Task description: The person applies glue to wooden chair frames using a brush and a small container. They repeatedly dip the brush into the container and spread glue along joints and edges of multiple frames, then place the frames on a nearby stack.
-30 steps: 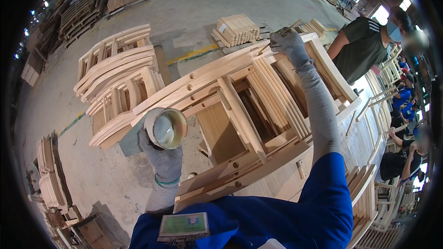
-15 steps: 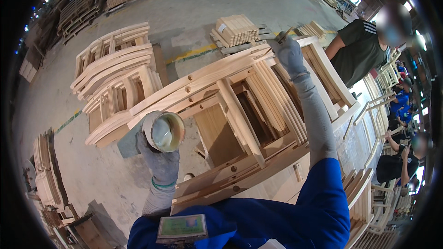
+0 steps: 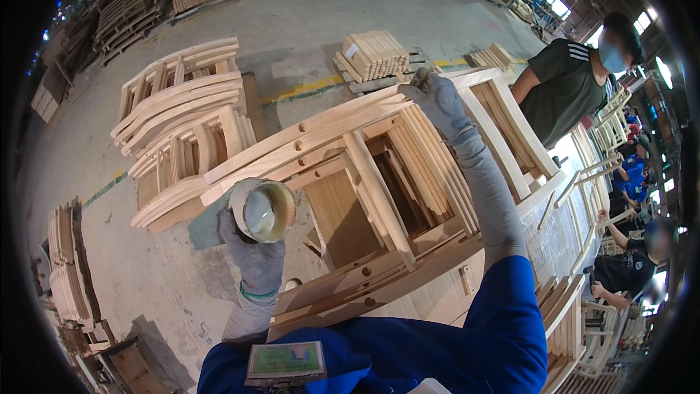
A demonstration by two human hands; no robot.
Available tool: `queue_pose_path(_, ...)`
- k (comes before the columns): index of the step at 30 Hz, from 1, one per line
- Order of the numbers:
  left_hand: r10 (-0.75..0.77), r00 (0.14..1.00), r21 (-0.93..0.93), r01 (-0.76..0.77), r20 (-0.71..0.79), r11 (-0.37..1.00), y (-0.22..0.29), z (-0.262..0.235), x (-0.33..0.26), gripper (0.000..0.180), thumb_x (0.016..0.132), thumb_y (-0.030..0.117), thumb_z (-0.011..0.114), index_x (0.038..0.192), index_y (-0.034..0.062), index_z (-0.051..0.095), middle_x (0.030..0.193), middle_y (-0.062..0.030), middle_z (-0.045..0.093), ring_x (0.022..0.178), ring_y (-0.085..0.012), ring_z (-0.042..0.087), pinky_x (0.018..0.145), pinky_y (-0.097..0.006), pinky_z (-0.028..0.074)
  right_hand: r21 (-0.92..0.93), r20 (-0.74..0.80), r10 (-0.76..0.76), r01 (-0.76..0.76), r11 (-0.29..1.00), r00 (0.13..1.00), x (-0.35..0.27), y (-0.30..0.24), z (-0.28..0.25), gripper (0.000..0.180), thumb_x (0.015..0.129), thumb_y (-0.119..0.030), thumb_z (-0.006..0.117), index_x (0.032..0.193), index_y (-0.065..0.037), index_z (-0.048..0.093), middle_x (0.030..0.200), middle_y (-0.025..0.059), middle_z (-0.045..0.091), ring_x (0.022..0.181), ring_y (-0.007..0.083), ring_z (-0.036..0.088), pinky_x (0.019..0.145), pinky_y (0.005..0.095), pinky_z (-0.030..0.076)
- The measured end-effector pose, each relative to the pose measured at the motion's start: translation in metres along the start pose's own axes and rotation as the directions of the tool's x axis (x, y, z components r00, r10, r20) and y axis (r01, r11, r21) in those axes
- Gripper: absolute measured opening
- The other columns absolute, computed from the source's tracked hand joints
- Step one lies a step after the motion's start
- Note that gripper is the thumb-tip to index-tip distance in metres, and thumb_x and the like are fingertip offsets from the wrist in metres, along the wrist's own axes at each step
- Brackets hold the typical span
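Observation:
My left hand (image 3: 251, 255), in a grey glove, is closed round a round open pot (image 3: 281, 208) with whitish liquid inside, tilted toward me. A flat grey-green piece (image 3: 208, 228) shows beside the pot; I cannot tell whether the hand holds it. My right hand (image 3: 441, 106), also gloved, is bent over the far rail of a pale wooden frame (image 3: 321, 125). Its fingers close on a thin stick-like tool (image 3: 421, 75), mostly hidden. Round holes show along the frame's rails. Several slats (image 3: 430, 164) lie side by side within the stack of frames before me.
Curved wooden frames (image 3: 182, 102) are stacked at the left. Bundled wood pieces (image 3: 375, 55) sit beyond the far rail. A person in a dark shirt (image 3: 565, 87) stands at the right, beside another frame (image 3: 510, 131). More people work farther right.
My right hand has moved left and slightly nearer along the far rail, and the tool has tipped lower. The left hand with the pot has barely moved.

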State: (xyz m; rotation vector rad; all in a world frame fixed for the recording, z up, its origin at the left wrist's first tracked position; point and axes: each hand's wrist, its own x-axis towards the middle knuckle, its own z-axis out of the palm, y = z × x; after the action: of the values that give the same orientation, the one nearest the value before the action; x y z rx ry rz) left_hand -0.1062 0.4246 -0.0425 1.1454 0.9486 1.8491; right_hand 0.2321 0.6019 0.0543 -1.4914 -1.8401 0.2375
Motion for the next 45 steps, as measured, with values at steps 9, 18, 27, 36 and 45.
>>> queue_pose_path(9, 0.195, 0.977, 0.420, -0.214, 0.090, 0.882, 0.022, 0.014, 0.006, 0.076, 0.068, 0.009, 0.074, 0.127, -0.0017, 0.029, 0.120, -0.0124, 0.042, 0.111, -0.0217, 0.044, 0.095, -0.032, 0.036, 0.496, -0.007, 0.336, -0.288, 0.819, 0.942, -0.012, 0.025, -0.040, 0.015, 0.080, 0.001, 0.061, 0.093, 0.006, 0.060, 0.086, 0.0107, 0.064, 0.074, 0.0169, 0.062, 0.069, 0.0256, 0.051)
queue_pose_path(18, -0.174, 0.957, -0.182, 0.218, 0.232, 0.959, 0.077, 0.038, 0.001, 0.066, 0.069, 0.012, 0.073, 0.124, 0.0027, 0.037, 0.115, -0.0110, 0.046, 0.109, -0.0237, 0.046, 0.095, -0.032, 0.037, 0.881, -0.097, 0.066, 0.055, 0.470, 0.993, -0.144, -0.161, -0.061, 0.017, 0.080, -0.006, 0.063, 0.091, 0.005, 0.058, 0.084, 0.0147, 0.064, 0.079, 0.0189, 0.064, 0.070, 0.0292, 0.054)
queue_pose_path(27, -0.124, 0.989, -0.609, 0.149, 0.084, 0.779, 0.086, 0.015, -0.038, 0.045, 0.078, 0.004, 0.065, 0.117, 0.0037, 0.044, 0.116, -0.0124, 0.049, 0.106, -0.0238, 0.051, 0.090, -0.034, 0.041, 0.568, -0.248, -0.107, 0.234, 0.789, 0.963, -0.236, -0.242, -0.026, 0.020, 0.071, 0.004, 0.070, 0.090, 0.003, 0.061, 0.090, 0.0144, 0.065, 0.080, 0.0198, 0.064, 0.068, 0.0284, 0.052)
queue_pose_path(36, 0.367, 0.928, -0.125, -0.372, -0.063, 0.920, 0.092, 0.009, -0.049, 0.055, 0.088, 0.025, 0.052, 0.135, 0.0198, 0.023, 0.138, -0.0092, 0.028, 0.123, -0.0251, 0.037, 0.103, -0.040, 0.036, 0.399, -0.154, -0.454, 0.476, 0.784, 0.878, -0.278, -0.264, -0.016, 0.018, 0.081, -0.003, 0.060, 0.097, 0.005, 0.063, 0.098, 0.0169, 0.063, 0.084, 0.0222, 0.064, 0.077, 0.0323, 0.051)
queue_pose_path(45, 0.293, 0.955, -0.017, -0.294, -0.050, 0.956, 0.071, -0.001, -0.061, 0.058, 0.087, 0.023, 0.054, 0.135, 0.0096, 0.024, 0.134, -0.0119, 0.035, 0.120, -0.0243, 0.040, 0.102, -0.038, 0.036, 0.892, -0.293, -0.067, 0.298, 0.339, 0.954, -0.296, -0.258, 0.007, 0.021, 0.071, 0.012, 0.060, 0.091, 0.008, 0.057, 0.105, 0.0260, 0.058, 0.091, 0.0331, 0.061, 0.079, 0.0405, 0.052)
